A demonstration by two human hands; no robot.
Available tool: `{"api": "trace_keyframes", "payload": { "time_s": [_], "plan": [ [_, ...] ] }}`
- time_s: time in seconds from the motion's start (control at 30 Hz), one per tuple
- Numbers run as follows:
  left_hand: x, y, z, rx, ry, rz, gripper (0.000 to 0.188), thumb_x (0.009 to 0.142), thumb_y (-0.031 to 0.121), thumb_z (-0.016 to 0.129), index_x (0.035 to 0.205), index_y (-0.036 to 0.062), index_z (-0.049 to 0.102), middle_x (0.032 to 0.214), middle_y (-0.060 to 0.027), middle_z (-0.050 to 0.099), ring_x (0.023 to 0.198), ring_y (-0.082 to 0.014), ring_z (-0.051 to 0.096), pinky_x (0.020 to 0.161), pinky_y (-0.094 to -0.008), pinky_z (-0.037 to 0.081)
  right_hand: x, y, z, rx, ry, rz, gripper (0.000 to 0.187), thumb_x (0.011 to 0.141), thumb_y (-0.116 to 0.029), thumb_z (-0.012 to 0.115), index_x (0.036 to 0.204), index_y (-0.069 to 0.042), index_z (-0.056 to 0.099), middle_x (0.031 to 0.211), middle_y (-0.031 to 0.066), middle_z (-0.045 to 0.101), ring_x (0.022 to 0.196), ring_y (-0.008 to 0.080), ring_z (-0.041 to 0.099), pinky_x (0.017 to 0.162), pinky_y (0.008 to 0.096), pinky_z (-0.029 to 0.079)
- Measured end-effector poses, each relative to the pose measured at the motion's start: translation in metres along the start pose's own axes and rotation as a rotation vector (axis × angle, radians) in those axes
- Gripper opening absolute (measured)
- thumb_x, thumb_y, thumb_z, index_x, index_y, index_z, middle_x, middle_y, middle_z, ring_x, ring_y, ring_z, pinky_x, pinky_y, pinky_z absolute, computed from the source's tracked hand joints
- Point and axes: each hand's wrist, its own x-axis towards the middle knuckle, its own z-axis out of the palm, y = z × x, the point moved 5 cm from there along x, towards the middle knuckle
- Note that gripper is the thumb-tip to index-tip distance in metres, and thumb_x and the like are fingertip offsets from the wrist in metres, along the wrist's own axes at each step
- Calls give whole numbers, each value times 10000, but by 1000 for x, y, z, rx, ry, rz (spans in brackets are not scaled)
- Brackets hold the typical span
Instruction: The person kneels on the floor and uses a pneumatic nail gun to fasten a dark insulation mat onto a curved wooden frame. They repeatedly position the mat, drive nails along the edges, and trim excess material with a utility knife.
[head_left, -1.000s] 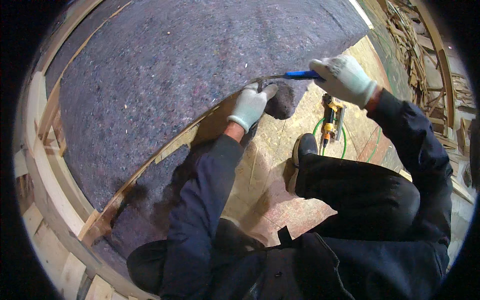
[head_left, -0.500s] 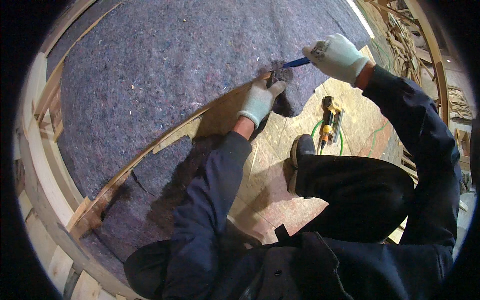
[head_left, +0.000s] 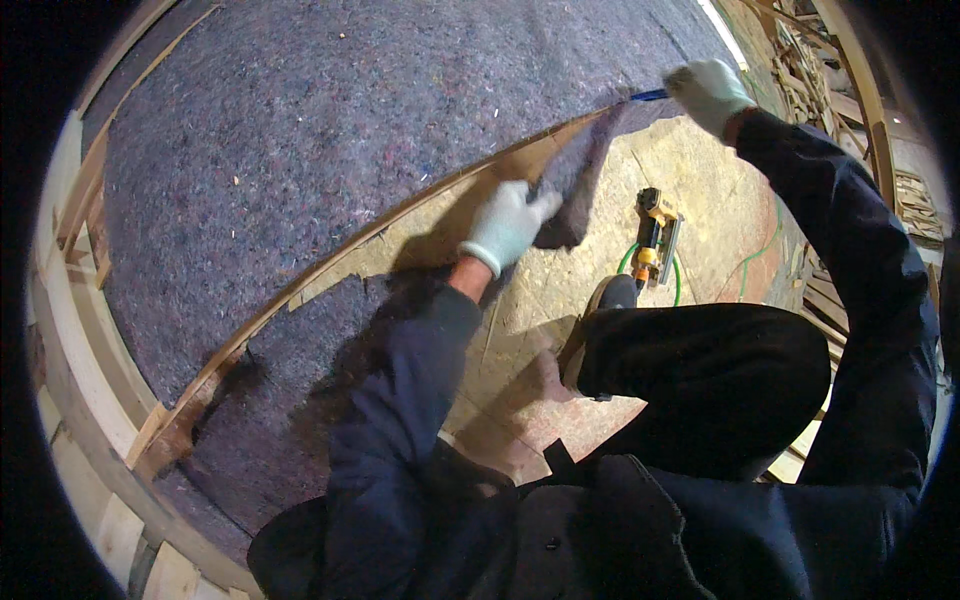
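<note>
Across the upper left and centre of the frame spreads the grey felt (head_left: pixel 330 150), lying over a wooden frame (head_left: pixel 75 330) that curves down the left edge. Below the felt's cut edge, centre and right, bare chipboard (head_left: pixel 690 180) shows. A thin wooden strip (head_left: pixel 330 270) runs diagonally from lower left to upper right along that edge. Lower centre and right, the person's dark trousers (head_left: pixel 720 380) and sleeves fill the frame. A loose felt flap (head_left: pixel 580 185) hangs down from the cut, centre right. The left hand (head_left: pixel 505 225), gloved, has its fingers clamped on the flap's lower edge. The right hand (head_left: pixel 708 92), gloved, at upper right, is closed around a blue-handled knife (head_left: pixel 648 96) whose tip meets the felt. A yellow stapler (head_left: pixel 655 235) lies on the chipboard by a green hose (head_left: pixel 680 285), right of centre.
</note>
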Motion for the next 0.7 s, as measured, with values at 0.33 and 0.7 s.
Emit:
{"api": "trace_keyframes", "payload": {
  "time_s": [0.33, 0.7],
  "plan": [
    [30, 9, -4, -22, -71, 316, 795, 946, 495, 652, 1481, -42, 414, 1512, -241, 459, 1423, -338, 423, 1167, -397, 335, -19, 15, 43, 146, 236, 38, 61, 883, -157, 601, 909, -104, 613, 773, 121, 630, 734, 339, 683, 603, 447, 534],
    [146, 71, 99, -127, 0, 28, 664, 924, 446, 667, 1387, -10, 531, 1369, -217, 600, 1268, -321, 561, 1064, -374, 414, -2, 23, 43, 36, 309, -86, 142, 827, -151, 673, 949, -140, 601, 723, 75, 617, 682, 276, 693, 569, 385, 534]
  ]
}}
